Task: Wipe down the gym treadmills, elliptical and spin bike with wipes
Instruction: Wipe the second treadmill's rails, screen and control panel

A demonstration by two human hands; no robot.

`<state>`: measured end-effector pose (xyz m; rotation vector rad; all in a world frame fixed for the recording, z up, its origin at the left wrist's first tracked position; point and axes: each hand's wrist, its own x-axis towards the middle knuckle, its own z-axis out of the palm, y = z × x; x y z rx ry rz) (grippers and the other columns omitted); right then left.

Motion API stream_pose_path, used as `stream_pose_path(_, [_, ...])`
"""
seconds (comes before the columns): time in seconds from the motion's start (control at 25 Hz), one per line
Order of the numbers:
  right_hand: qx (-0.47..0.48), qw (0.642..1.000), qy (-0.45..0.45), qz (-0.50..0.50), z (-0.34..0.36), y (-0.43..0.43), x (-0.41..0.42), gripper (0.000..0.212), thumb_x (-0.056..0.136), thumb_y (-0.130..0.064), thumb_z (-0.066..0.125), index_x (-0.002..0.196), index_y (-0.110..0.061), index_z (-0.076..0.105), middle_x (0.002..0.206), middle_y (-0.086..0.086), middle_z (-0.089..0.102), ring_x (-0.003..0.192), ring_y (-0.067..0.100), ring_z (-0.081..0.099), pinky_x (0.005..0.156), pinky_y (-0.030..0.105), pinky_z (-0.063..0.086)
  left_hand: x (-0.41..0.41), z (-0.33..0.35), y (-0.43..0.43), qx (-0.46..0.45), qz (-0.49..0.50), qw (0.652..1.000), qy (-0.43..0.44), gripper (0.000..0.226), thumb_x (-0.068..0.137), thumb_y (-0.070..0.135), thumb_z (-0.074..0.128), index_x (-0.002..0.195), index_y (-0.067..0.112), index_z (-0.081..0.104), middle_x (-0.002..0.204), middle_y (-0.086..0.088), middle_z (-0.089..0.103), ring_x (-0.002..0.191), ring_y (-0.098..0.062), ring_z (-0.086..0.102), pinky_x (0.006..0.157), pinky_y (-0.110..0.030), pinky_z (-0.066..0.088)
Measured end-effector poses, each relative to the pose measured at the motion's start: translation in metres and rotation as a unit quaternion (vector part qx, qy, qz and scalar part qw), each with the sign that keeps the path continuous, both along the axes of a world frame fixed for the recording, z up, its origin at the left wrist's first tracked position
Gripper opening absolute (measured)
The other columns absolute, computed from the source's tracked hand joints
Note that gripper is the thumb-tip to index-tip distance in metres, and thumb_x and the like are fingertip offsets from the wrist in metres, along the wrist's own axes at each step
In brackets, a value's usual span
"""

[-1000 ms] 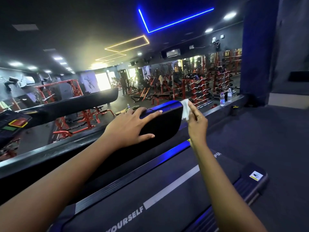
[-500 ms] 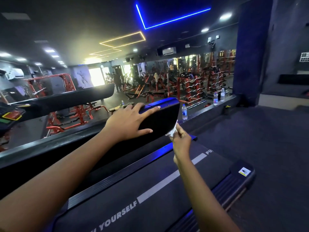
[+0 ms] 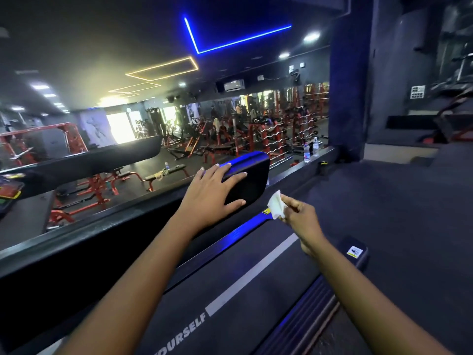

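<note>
I look down along a treadmill with a dark belt [image 3: 245, 298] that carries a white stripe and the word YOURSELF. Its black handrail ends in a rounded tip [image 3: 249, 184] with a blue-lit top edge. My left hand [image 3: 213, 196] lies over that tip, fingers spread along the top and thumb on the side face. My right hand [image 3: 298, 216] pinches a crumpled white wipe [image 3: 277, 204] just right of and below the rail's tip, clear of the rail, above the belt's blue-lit side strip [image 3: 238, 230].
A second treadmill's handrail [image 3: 84, 162] and console [image 3: 9, 190] stand at the left. Beyond lies a lower gym floor with red racks and benches [image 3: 163, 172]. Water bottles [image 3: 306, 151] stand on the ledge ahead. Dark carpeted floor [image 3: 399, 213] spreads to the right.
My right hand with the wipe came down off the rail's end, dropped beside it, then drew out to the right. My left hand stayed on the rail.
</note>
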<state>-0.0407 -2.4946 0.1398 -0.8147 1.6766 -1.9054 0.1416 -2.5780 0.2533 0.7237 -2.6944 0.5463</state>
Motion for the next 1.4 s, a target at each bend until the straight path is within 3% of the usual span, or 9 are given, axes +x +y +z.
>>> stream_pose_path(0.2, [0.048,0.998,0.034,-0.019,-0.005,0.024,-0.022,0.039,0.088,0.000,0.046,0.120,-0.015,0.063,0.104,0.004,0.068,0.086,0.015,0.063,0.089,0.035,0.049,-0.028,-0.029,0.030,0.073,-0.130,0.985,0.083,0.056,0.093,0.047,0.052,0.144,0.028,0.039,0.151,0.000,0.035,0.140,-0.020,0.030,0.115,-0.036,0.022])
stream_pose_path(0.32, [0.057,0.998,0.029,-0.019,-0.016,0.038,-0.045,0.033,0.088,-0.004,0.050,0.114,-0.015,0.067,0.095,0.004,0.070,0.085,0.015,0.064,0.091,0.037,0.051,-0.060,-0.064,0.032,0.153,-0.144,0.975,0.068,0.056,0.092,0.049,0.052,0.143,0.030,0.040,0.147,0.003,0.038,0.135,-0.016,0.036,0.109,-0.028,0.028])
stream_pose_path(0.44, [0.084,0.995,0.044,-0.016,-0.035,0.048,-0.078,0.024,0.091,-0.007,0.053,0.108,-0.016,0.067,0.090,0.006,0.068,0.082,0.009,0.060,0.090,0.032,0.051,-0.099,-0.108,0.023,0.230,-0.142,0.962,0.045,0.057,0.090,0.055,0.046,0.141,0.031,0.042,0.143,0.007,0.041,0.131,-0.014,0.040,0.105,-0.034,0.038])
stream_pose_path(0.6, [0.168,0.978,0.121,0.003,-0.072,0.037,-0.141,0.028,0.089,-0.008,0.056,0.114,-0.017,0.067,0.102,0.001,0.071,0.094,0.009,0.064,0.095,0.036,0.050,-0.152,-0.164,-0.001,0.293,-0.091,0.951,0.038,0.050,0.093,0.043,0.053,0.140,0.029,0.044,0.144,0.008,0.041,0.131,-0.010,0.040,0.102,-0.029,0.037])
stream_pose_path(0.76, [0.230,0.945,0.225,0.060,-0.097,0.009,-0.229,0.026,0.088,-0.007,0.056,0.110,-0.009,0.069,0.107,0.008,0.070,0.100,0.015,0.063,0.097,0.025,0.044,-0.235,-0.220,-0.032,0.357,0.001,0.933,0.038,0.048,0.093,0.041,0.055,0.139,0.027,0.045,0.140,0.007,0.046,0.128,-0.012,0.044,0.104,-0.036,0.039])
stream_pose_path(0.92, [0.280,0.902,0.300,0.138,-0.102,-0.017,-0.313,0.024,0.090,-0.011,0.054,0.103,0.005,0.068,0.103,0.020,0.068,0.103,0.028,0.061,0.083,0.025,0.040,-0.310,-0.259,-0.050,0.411,0.104,0.905,-0.031,0.049,0.096,0.039,0.051,0.141,0.021,0.043,0.142,-0.003,0.045,0.129,-0.020,0.044,0.105,-0.035,0.036])
stream_pose_path(1.12, [0.285,0.860,0.358,0.224,-0.104,-0.069,-0.372,0.051,0.084,-0.040,0.044,0.100,0.002,0.069,0.095,0.022,0.068,0.097,0.028,0.061,0.079,0.027,0.038,-0.348,-0.262,-0.082,0.431,0.191,0.881,-0.027,0.048,0.097,0.035,0.050,0.140,0.013,0.045,0.140,-0.010,0.046,0.129,-0.025,0.044,0.103,-0.030,0.033])
stream_pose_path(1.28, [0.248,0.871,0.355,0.233,-0.100,-0.138,-0.393,0.026,0.088,-0.012,0.053,0.106,-0.011,0.071,0.101,0.011,0.071,0.100,0.022,0.064,0.087,0.028,0.044,-0.354,-0.253,-0.131,0.417,0.251,0.873,0.031,0.050,0.097,0.035,0.051,0.140,0.012,0.044,0.144,-0.010,0.044,0.131,-0.026,0.042,0.104,-0.031,0.033])
stream_pose_path(1.4, [0.223,0.869,0.364,0.252,-0.091,-0.199,-0.400,0.026,0.089,-0.013,0.053,0.108,-0.011,0.070,0.084,0.013,0.071,0.088,0.018,0.064,0.085,0.030,0.046,-0.360,-0.258,-0.175,0.411,0.289,0.863,0.051,0.052,0.097,0.036,0.051,0.141,0.010,0.042,0.145,-0.012,0.042,0.132,-0.026,0.041,0.104,-0.032,0.033])
